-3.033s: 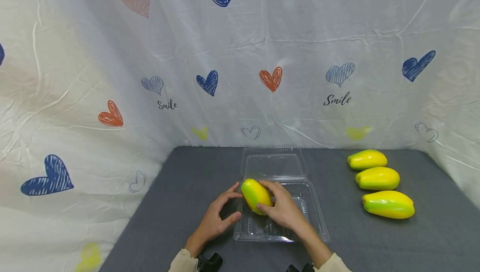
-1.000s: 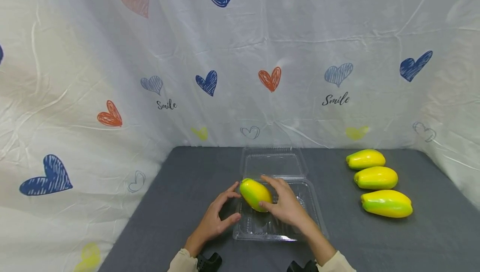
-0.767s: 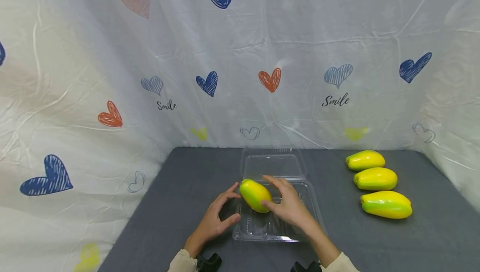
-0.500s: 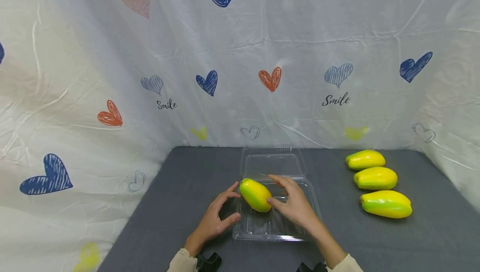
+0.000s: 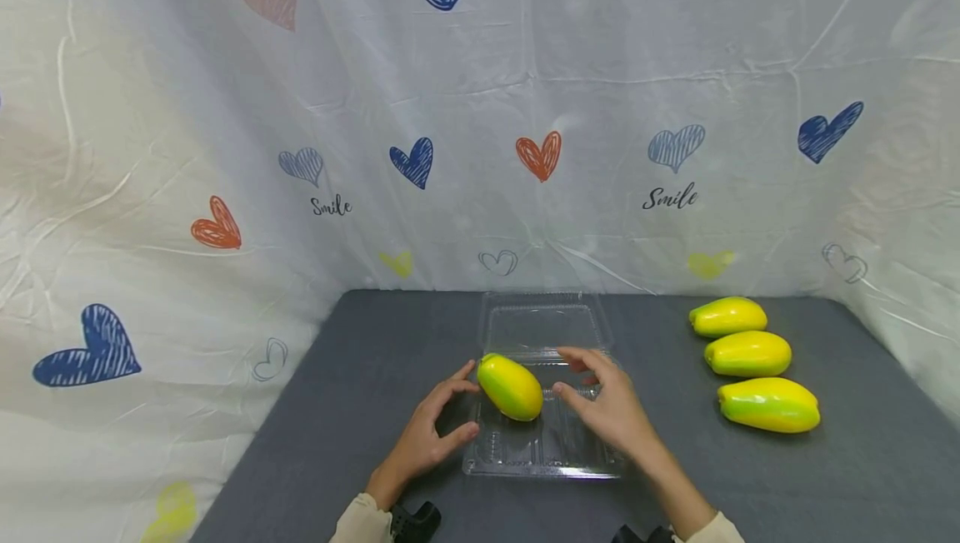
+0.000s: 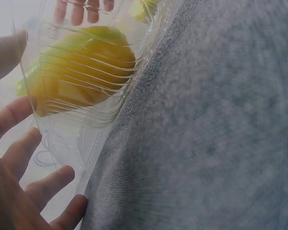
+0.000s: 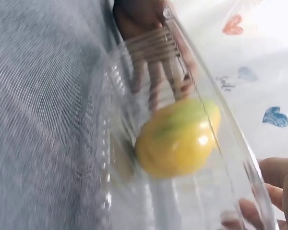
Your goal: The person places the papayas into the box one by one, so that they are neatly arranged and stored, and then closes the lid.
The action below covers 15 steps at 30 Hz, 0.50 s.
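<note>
A yellow-green papaya [image 5: 511, 387] lies in the left part of a clear plastic clamshell container [image 5: 540, 470], whose lid [image 5: 546, 322] is folded back. My left hand [image 5: 429, 428] is by the container's left side, thumb and fingers spread, the fingertips close to the papaya's left end. In the left wrist view, the fingers [image 6: 53, 187] of that hand show beside the clear wall, with the papaya [image 6: 86, 67] behind it. My right hand [image 5: 611, 406] hovers over the container's right side, its fingers loosely bent around nothing and apart from the papaya. The right wrist view shows the papaya [image 7: 177, 141] through the clear wall.
Three more papayas lie in a column at the right of the grey table: a far one [image 5: 728, 316], a middle one [image 5: 748, 353] and a near one [image 5: 770, 405]. A white curtain [image 5: 480, 218] with printed hearts hangs behind and to the sides.
My right hand has let go of the papaya and moved off to the right. The papaya stays in the container, turned slightly. My left hand has barely moved.
</note>
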Motion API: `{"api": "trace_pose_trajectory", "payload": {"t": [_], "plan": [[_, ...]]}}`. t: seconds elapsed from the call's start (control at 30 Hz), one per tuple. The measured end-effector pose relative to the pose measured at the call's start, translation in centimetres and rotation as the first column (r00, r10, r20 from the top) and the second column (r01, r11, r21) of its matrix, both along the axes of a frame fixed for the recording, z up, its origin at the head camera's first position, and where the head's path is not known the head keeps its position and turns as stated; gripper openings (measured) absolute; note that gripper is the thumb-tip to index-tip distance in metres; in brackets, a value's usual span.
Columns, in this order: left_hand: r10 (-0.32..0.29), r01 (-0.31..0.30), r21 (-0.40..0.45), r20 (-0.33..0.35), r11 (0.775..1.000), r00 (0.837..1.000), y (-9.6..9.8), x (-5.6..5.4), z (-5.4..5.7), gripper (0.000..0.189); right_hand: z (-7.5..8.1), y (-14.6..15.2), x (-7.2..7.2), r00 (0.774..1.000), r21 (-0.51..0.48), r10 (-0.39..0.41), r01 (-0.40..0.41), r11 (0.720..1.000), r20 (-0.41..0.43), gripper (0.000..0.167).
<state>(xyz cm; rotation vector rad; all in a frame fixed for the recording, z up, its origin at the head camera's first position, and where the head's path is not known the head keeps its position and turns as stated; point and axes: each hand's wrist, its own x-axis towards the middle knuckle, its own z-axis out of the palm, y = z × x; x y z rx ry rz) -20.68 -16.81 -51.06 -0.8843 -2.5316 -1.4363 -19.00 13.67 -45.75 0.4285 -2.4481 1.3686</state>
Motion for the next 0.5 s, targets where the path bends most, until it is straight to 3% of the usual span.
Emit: {"api": "trace_pose_trajectory", "payload": {"t": [0.5], "plan": [[0.009,-0.009,-0.013,-0.018,1.0,1.0,0.0,-0.2,-0.2,0.047,-0.5,3.0,0.3,0.982,-0.005,-0.067,0.067,0.998,-0.177,0.04]]}}
